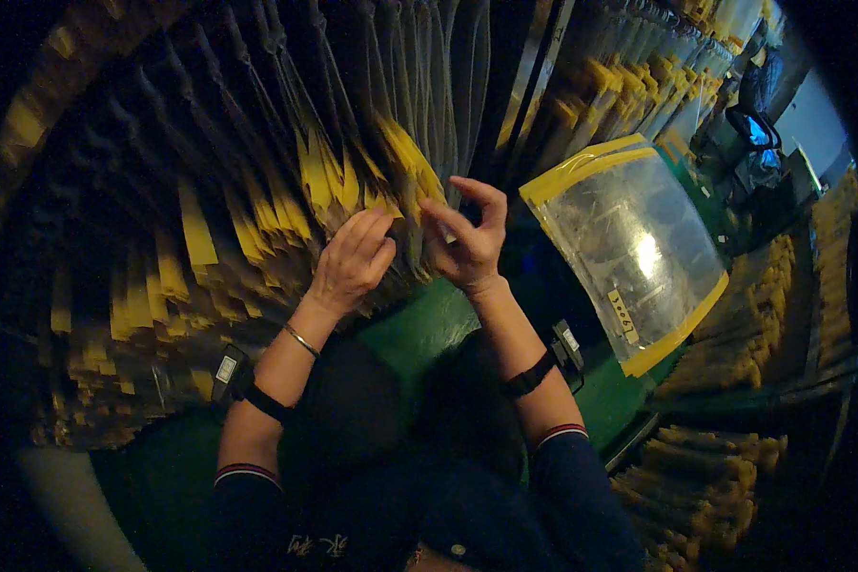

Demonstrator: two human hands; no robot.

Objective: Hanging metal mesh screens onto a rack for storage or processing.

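Note:
Many thin sheets with yellow edge strips (329,181) hang close together in front of me. At the lower end of one strip, the fingers of my left hand (353,262) are pressed together on a yellow corner. Close by on the right is my right hand (467,238), its thumb and fingers apart beside another yellow-edged sheet (410,162); nothing shows in its grasp. To the right of that hand sits a large, clear, shiny plastic sheet (629,238) with yellow borders and a small label near its lower edge.
More yellow-edged sheets (639,86) hang in a row at the far right, past a metal upright (534,76). Stacks of yellowish sheets (705,486) fill racks on the right. Green floor (429,334) shows below my hands. A dark bag (758,133) hangs at the upper right.

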